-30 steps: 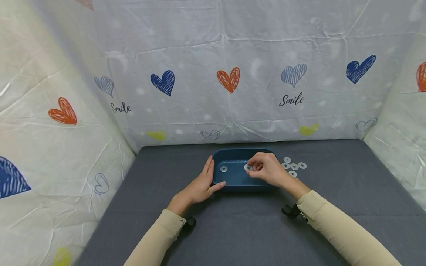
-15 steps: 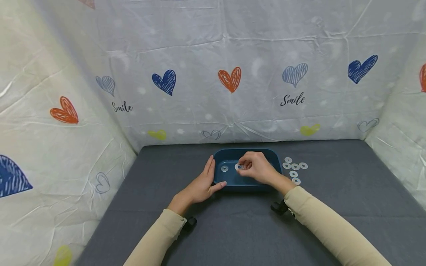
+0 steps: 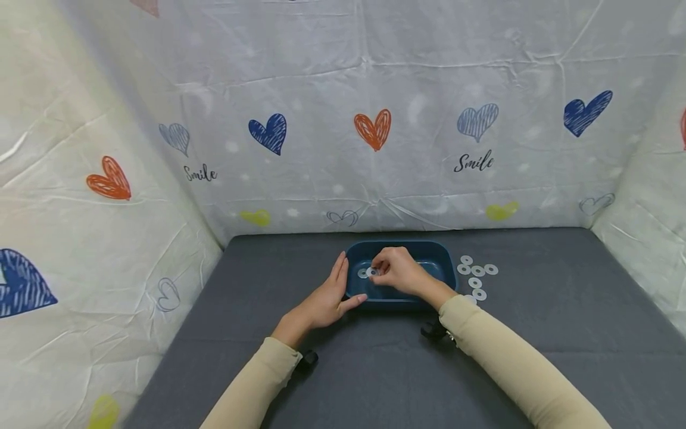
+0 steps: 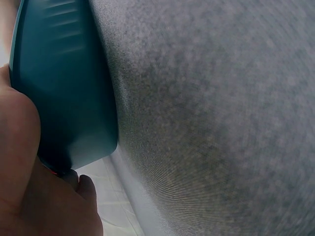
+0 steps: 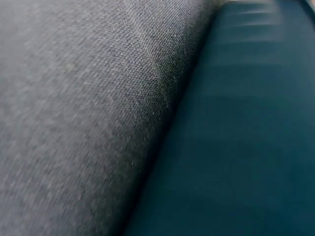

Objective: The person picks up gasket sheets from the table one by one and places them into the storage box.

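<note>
A dark blue rectangular tray point(image 3: 452, 268) sits on the grey cloth. My left hand point(image 3: 321, 301) lies along its left end with straight fingers, the thumb over the front rim. In the left wrist view the same hand point(image 4: 44, 196) is right against the blue wall. My right hand point(image 3: 399, 271) reaches over the tray and pinches a pale flat washer point(image 3: 372, 271) between thumb and fingertips. Another washer point(image 3: 362, 273) lies on the tray floor just left of the held one. The right wrist view shows the tray's outer wall point(image 5: 236, 147), with the right hand out of sight.
Several loose washers point(image 3: 478, 271) are spread on the cloth to the right of the tray, one partly hidden by the right sleeve point(image 3: 504, 351). A white curtain point(image 3: 316, 77) printed with hearts rises behind the table's far edge point(image 3: 289, 234).
My right hand has carried its washer leftward across the tray, close to the one lying there. More washers on the right have come into sight. My left hand stays in place.
</note>
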The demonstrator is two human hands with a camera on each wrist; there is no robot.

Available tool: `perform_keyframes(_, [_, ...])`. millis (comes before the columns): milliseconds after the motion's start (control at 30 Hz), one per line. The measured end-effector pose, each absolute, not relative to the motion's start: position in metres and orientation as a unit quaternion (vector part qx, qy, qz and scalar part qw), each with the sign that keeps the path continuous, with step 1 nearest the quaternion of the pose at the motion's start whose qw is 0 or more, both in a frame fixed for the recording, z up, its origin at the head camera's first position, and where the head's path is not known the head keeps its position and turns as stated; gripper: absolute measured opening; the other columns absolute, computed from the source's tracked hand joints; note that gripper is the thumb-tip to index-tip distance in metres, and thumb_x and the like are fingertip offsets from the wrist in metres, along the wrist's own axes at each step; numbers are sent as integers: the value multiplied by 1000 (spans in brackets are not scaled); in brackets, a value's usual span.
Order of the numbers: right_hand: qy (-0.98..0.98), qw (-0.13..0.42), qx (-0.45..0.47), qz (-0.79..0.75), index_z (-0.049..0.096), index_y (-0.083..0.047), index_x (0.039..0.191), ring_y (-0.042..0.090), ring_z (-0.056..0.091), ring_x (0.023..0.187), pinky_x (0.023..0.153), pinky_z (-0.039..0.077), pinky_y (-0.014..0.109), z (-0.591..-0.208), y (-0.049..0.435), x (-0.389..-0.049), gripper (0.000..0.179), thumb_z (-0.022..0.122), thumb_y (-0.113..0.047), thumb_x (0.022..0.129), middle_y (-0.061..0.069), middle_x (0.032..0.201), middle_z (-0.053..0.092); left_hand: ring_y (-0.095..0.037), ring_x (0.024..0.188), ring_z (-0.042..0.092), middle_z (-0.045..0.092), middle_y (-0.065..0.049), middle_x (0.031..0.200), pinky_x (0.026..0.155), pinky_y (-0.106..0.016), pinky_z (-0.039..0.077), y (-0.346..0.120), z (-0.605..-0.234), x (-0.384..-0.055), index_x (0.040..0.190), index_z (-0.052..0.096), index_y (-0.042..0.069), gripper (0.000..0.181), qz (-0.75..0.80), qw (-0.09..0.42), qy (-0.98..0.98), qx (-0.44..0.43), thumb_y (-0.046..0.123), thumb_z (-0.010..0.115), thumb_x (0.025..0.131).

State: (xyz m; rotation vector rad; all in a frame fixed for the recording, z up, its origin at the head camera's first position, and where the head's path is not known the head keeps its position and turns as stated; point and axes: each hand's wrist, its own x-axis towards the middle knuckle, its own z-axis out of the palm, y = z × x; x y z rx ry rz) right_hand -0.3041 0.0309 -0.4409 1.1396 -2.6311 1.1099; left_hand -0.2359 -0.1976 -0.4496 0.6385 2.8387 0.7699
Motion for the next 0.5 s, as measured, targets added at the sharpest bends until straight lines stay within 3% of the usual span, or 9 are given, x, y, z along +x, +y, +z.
perform_keyframes(300, [-864,1,376,334,77,0,105,12,65,79,72,56,26,-447,16,-312,23,82,-12,87,7,96,71,-36,156,11,-15,-16,170,120,-50,29,-198,-452,-236,162,-4,-2,97,257,62,940,216,56,49,105])
perform_keyframes(500, [-865,-21,391,315,77,1,104,14,66,80,73,56,27,-449,8,-315,21,82,-11,87,9,97,72,-34,156,10,-18,-11,170,120,-49,27,-199,-451,-235,162,-6,0,98,260,64,940,213,57,49,104])
